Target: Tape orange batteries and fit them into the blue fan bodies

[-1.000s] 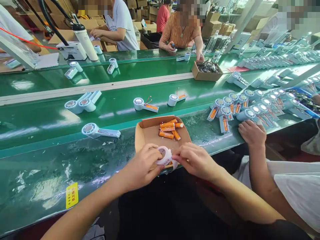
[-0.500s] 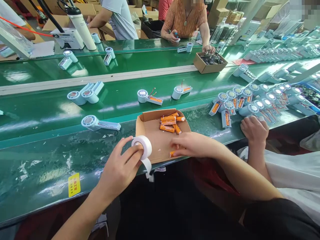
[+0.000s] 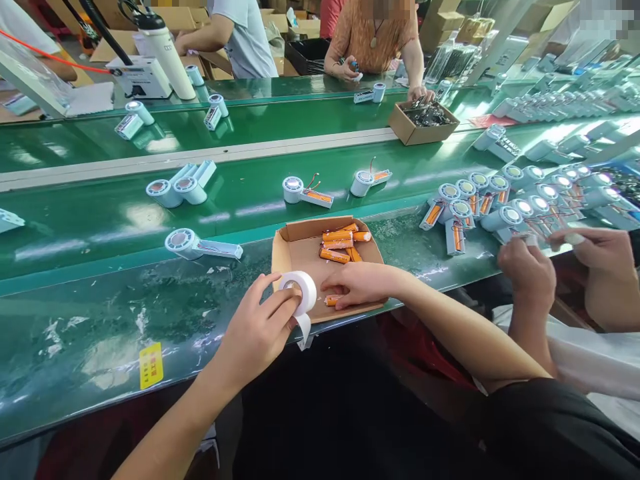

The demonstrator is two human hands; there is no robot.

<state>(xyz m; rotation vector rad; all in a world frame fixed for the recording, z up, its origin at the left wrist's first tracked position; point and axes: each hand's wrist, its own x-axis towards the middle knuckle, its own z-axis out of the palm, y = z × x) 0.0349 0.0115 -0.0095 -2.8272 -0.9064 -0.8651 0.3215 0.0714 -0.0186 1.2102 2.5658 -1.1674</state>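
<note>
In my left hand (image 3: 267, 317) is a roll of white tape (image 3: 306, 293), gripped by its ring, with a loose end hanging down. My right hand (image 3: 363, 283) reaches into a shallow cardboard box (image 3: 300, 233), its fingers closed around an orange battery (image 3: 331, 301) near the front wall. The hand hides part of that battery. Several more orange batteries (image 3: 336, 245) lie piled at the back of the same box. Left of the box, a light blue handheld fan (image 3: 183, 244) rests on the bench with its handle pointing right.
Several fans with orange batteries (image 3: 455, 230) crowd the bench at right, beside a co-worker's hands (image 3: 527, 270). More fans (image 3: 187, 189) lie on the green conveyor belt (image 3: 250, 180). Across it, another person has a hand in a box of black parts (image 3: 423, 130).
My right hand has left the tape and moved into the box, shifting a battery left. The tape roll first went left, then slightly right. The neighbour's second hand has come into view.
</note>
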